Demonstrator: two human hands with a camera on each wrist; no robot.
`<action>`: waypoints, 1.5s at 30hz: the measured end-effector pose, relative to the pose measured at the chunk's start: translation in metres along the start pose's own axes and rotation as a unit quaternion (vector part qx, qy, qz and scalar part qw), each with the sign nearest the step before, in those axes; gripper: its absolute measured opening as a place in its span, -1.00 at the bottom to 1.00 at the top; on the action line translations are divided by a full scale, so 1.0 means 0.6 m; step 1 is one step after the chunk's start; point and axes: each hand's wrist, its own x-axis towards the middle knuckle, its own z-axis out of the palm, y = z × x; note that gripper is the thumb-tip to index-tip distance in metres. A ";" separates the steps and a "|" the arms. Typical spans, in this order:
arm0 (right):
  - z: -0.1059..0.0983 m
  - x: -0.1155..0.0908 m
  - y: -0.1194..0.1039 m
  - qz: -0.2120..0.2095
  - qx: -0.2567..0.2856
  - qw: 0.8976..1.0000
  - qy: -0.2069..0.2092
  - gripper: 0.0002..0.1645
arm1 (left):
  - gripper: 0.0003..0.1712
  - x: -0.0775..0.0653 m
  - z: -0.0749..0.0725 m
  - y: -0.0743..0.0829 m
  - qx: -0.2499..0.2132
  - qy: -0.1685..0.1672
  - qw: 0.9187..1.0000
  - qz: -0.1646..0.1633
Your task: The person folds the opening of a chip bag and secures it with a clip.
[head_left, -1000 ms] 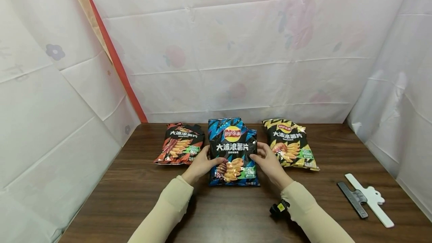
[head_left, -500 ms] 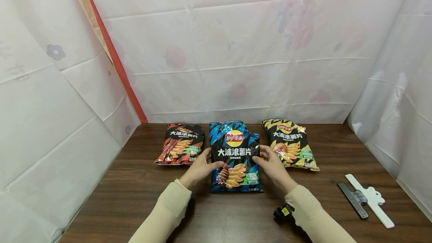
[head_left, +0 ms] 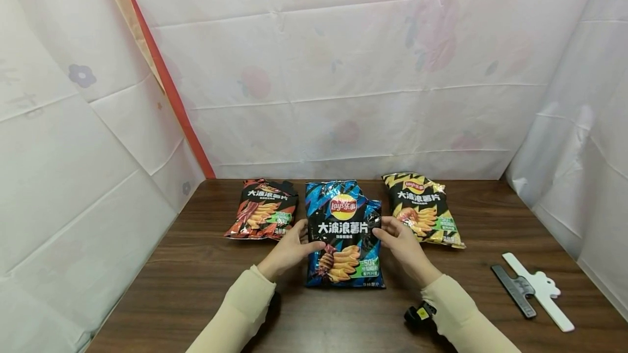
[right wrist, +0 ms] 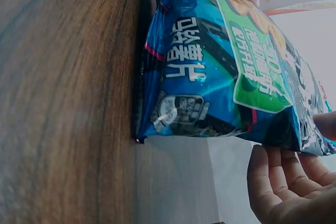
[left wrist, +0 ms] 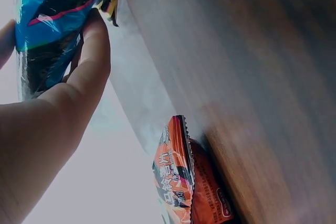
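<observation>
Both hands hold a blue and black bag of potato chips (head_left: 343,238) between them at the middle of the table, front panel facing up. A piece of its upper right corner is torn away. My left hand (head_left: 290,249) grips the left edge, thumb on the front and fingers behind, as the left wrist view shows with the bag's side (left wrist: 60,22) between them. The right hand (head_left: 404,245) holds the opposite edge the same way. In the right wrist view the bag's bottom seam (right wrist: 149,72) is close to the tabletop, and the right fingers (right wrist: 275,174) support its underside.
A red chip bag (head_left: 265,211) lies to the left and a yellow one (head_left: 422,211) to the right. Near the table's right edge lie a black bag clip (head_left: 514,290) and a white one (head_left: 539,290), side by side. A fabric wall (head_left: 343,70) stands behind the table.
Both hands have drawn the blue chip bag toward the body and slightly right, keeping their grip. The other bags and the clips have stayed put.
</observation>
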 end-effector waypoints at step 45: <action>0.005 -0.002 -0.027 0.000 0.065 0.995 0.081 -0.68 | 0.12 -0.031 0.004 0.003 -0.034 -0.041 0.998 0.025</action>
